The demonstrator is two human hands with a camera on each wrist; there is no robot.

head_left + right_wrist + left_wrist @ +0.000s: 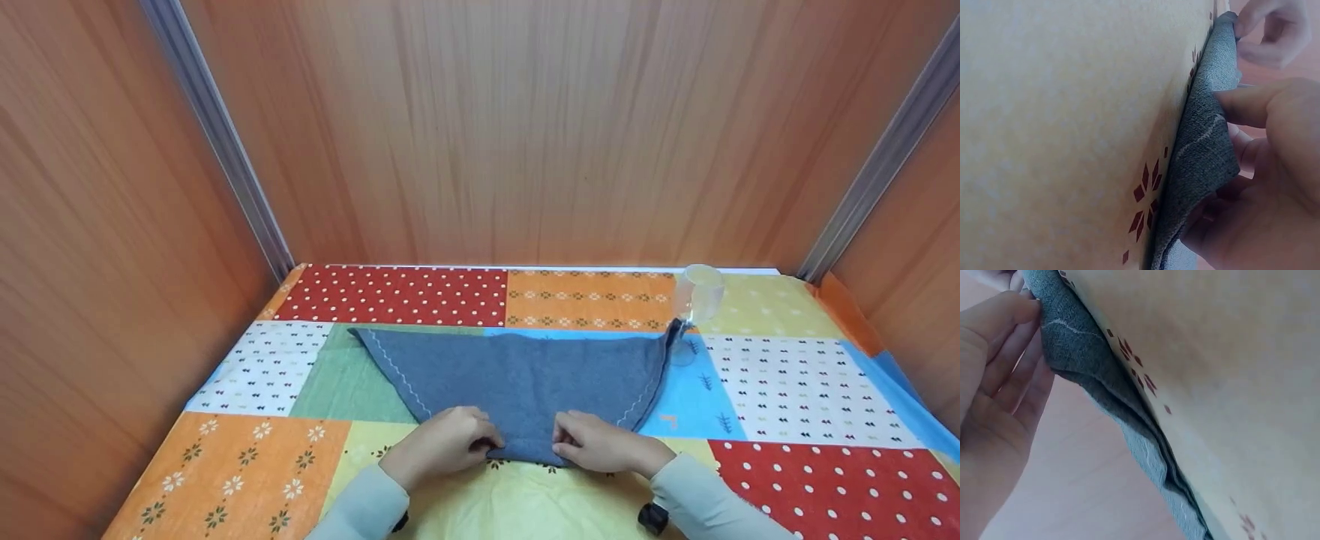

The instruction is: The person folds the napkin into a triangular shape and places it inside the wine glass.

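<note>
A grey-blue cloth (517, 375) with pale zigzag stitching lies on the table, wide at its far edge and narrow at the near one. My left hand (450, 442) pinches the left end of the near edge, which is folded over. At the right end of that fold, my right hand (604, 444) pinches the cloth between thumb and fingers. The left wrist view shows the thumb on the folded cloth (1072, 332), with layers stacked along its side. In the right wrist view, the thumb presses the cloth (1207, 135) from above, fingers beneath.
A clear stemmed glass (701, 292) stands at the back right, just behind the cloth's far right corner. Under everything is a patchwork tablecloth (247, 465). Wood-grain panels (510, 135) close off the back and both sides.
</note>
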